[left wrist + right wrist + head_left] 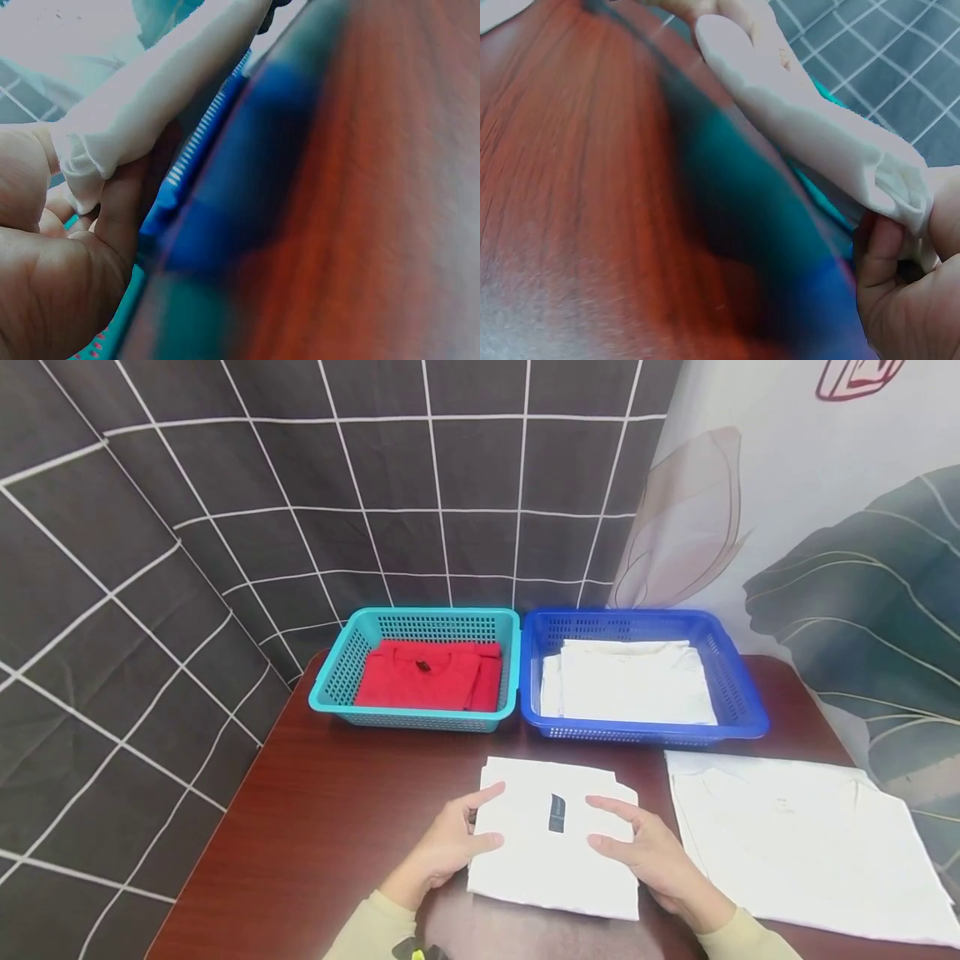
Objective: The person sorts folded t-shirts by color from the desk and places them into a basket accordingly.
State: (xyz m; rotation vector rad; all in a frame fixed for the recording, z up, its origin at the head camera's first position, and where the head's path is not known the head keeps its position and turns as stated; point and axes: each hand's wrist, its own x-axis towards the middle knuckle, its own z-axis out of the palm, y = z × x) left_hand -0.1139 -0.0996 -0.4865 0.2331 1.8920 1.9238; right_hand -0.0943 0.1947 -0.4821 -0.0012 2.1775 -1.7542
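Between the two hands is a folded white T-shirt (547, 860) with a dark label on its top face. My left hand (450, 835) grips its left edge, thumb and index finger on top and other fingers underneath. On the opposite edge my right hand (648, 852) pinches it the same way. Both wrist views show the folded shirt (150, 97) as a thick bundle raised over the table, with fingers curled under it. In the right wrist view, the shirt's layered end (896, 184) sits between thumb and fingers.
A teal basket (412, 720) at the back holds folded red shirts (427, 677). Beside it a blue basket (645, 732) holds folded white shirts (633, 685). Another white shirt (802, 852) lies spread on the right of the brown table (315, 843). Grid-patterned cloth (375, 468) hangs behind.
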